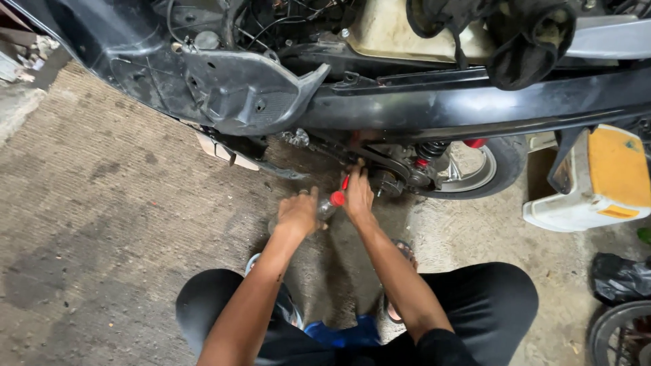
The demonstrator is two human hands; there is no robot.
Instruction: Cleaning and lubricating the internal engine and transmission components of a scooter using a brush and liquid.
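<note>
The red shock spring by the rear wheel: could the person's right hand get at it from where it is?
Probably yes. The right hand is already at the engine parts beside the red shock spring, with open space between; only the drive casing crowds it.

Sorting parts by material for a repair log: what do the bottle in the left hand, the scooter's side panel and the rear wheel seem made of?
The bottle looks like clear thin plastic with a red cap; the left hand grips it. The side panel seems moulded black plastic, matte and dusty. The rear wheel looks like cast metal, silvery, in a black rubber tyre.
</note>
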